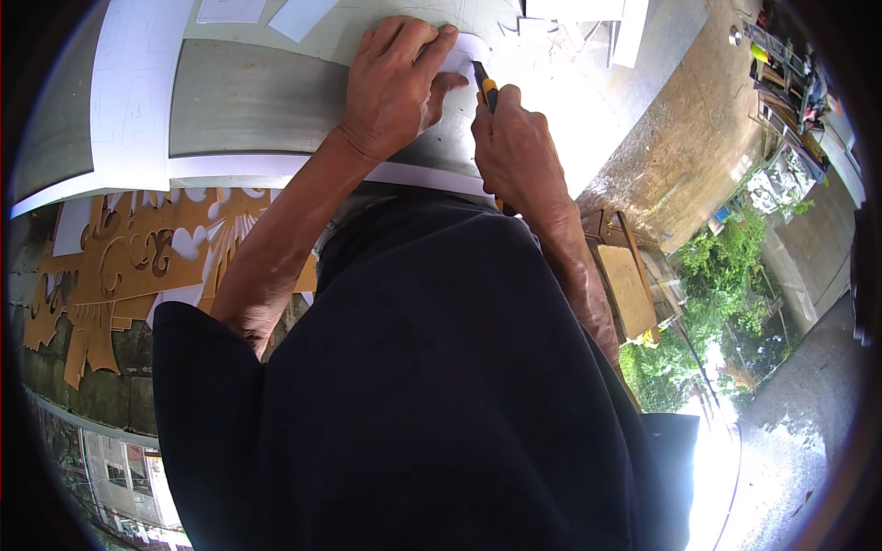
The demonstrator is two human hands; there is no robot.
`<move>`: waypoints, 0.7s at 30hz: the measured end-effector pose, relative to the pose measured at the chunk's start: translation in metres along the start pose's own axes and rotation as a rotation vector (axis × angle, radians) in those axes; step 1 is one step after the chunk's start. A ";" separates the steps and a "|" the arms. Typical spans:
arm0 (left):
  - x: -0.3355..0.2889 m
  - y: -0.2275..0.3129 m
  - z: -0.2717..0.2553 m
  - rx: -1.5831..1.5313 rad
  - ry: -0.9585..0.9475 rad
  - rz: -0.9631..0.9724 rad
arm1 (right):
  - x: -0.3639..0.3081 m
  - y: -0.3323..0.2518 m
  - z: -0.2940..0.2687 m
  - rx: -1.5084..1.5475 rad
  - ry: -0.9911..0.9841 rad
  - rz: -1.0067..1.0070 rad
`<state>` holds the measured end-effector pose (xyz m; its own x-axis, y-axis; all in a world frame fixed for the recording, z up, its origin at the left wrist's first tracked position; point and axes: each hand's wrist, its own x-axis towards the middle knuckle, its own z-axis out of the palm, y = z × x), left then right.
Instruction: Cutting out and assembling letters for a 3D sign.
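Observation:
My right hand [521,151] is closed around a yellow-and-black utility knife [489,89], its tip touching a small white piece of sheet [470,44] with a rounded corner. Opposite the blade, my left hand [397,81] has its fingers bent and its thumb reaching toward the index finger, gripping that white piece against the worktable [266,101]. Part of the piece is hidden under the left fingers. Strong glare washes out the surface just right of the knife.
A broad white sheet [133,87] with faint drawn lines lies across the table's left side. White offcuts [301,16] are at the far edge. Brown cut-out sheets [138,262] with curly openings lie low on the left. A wooden stool-like piece [627,289] stands to the right.

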<state>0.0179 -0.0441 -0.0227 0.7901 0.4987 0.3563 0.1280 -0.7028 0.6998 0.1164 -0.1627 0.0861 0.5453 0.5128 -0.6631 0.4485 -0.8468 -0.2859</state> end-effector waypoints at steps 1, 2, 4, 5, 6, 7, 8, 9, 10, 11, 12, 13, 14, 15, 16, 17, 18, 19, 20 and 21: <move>-0.001 0.000 0.000 0.002 -0.005 -0.002 | 0.000 -0.001 -0.001 0.001 -0.008 0.005; -0.001 0.000 0.000 0.003 -0.009 -0.003 | 0.000 -0.004 -0.003 0.002 -0.007 0.007; 0.000 0.001 0.001 0.001 -0.009 0.003 | -0.001 -0.011 -0.009 0.002 -0.071 0.076; 0.001 0.001 0.001 0.000 -0.008 0.007 | -0.002 -0.010 -0.009 0.005 -0.067 0.079; 0.001 0.002 0.001 -0.004 -0.010 0.012 | -0.003 -0.008 -0.009 0.014 -0.060 0.073; -0.001 0.000 0.002 -0.004 -0.004 0.007 | -0.001 -0.008 -0.006 0.015 -0.062 0.057; -0.003 -0.003 0.002 -0.006 0.003 0.001 | 0.001 -0.006 -0.002 0.010 -0.066 0.051; -0.004 -0.005 0.001 -0.002 0.008 -0.004 | 0.002 -0.003 0.004 -0.014 -0.036 0.009; -0.002 -0.003 0.002 -0.009 0.000 0.000 | -0.001 -0.002 0.002 -0.032 0.005 -0.016; 0.000 -0.001 0.002 -0.016 -0.008 0.004 | -0.002 -0.003 -0.002 -0.033 0.013 -0.005; 0.002 0.000 0.003 -0.027 -0.009 0.012 | -0.002 -0.005 -0.008 0.017 -0.034 0.054; 0.002 0.000 0.001 -0.020 -0.007 0.010 | 0.000 -0.007 -0.011 0.069 -0.091 0.096; 0.001 0.000 -0.001 -0.013 -0.005 0.009 | 0.002 0.001 -0.011 0.070 -0.091 0.090; 0.000 0.002 -0.002 -0.007 -0.003 0.010 | 0.005 0.014 -0.011 0.015 -0.103 -0.093; -0.001 0.003 -0.002 0.004 -0.032 -0.016 | 0.007 0.021 -0.011 -0.039 -0.111 -0.277; -0.001 0.003 -0.002 0.014 -0.060 -0.040 | 0.007 0.009 -0.022 -0.038 -0.104 -0.283; 0.000 0.004 -0.002 0.020 -0.055 -0.033 | 0.006 -0.005 -0.038 0.099 -0.190 -0.037; -0.001 0.006 -0.002 0.025 -0.058 -0.049 | 0.002 -0.015 -0.048 0.237 -0.274 0.211; -0.002 0.008 -0.003 0.032 -0.060 -0.065 | -0.002 -0.010 -0.049 0.302 -0.227 0.187; -0.002 0.008 -0.005 0.040 -0.057 -0.059 | -0.006 -0.011 -0.055 0.316 -0.205 0.220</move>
<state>0.0148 -0.0480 -0.0146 0.8134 0.5107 0.2783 0.1983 -0.6934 0.6927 0.1473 -0.1492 0.1313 0.4374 0.3034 -0.8465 0.0808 -0.9508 -0.2990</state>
